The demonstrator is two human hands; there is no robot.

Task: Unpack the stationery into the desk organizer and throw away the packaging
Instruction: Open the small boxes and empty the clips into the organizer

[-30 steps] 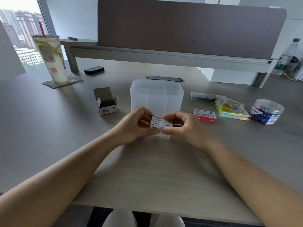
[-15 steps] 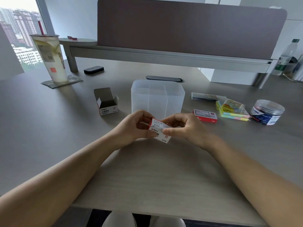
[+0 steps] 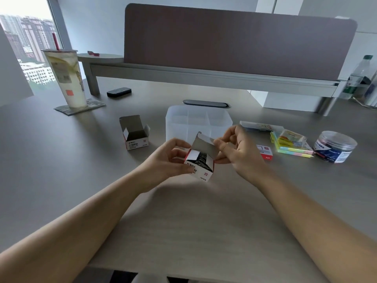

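A small red-and-white paper clip box [image 3: 202, 170] is held above the desk in front of me, its lid flap raised and dark clips visible inside. My left hand [image 3: 169, 158] grips the box body from the left. My right hand [image 3: 238, 152] pinches the raised flap from the right. Just behind the box stands the translucent white desk organizer [image 3: 183, 123] with several compartments. A second box of the same kind [image 3: 135, 135] stands open on the desk to the left.
To the right lie a flat red-and-white box [image 3: 266, 153], a stack of coloured sticky notes [image 3: 289, 142], a clear round jar [image 3: 334, 146] and a flat clear pack [image 3: 259, 126]. A tall drink cup [image 3: 66, 78] stands far left; a black object [image 3: 119, 92] and a partition lie behind.
The box was closed between both hands; now its lid flap is lifted open by my right hand, showing the clips. The box has turned upright and both hands sit slightly higher.
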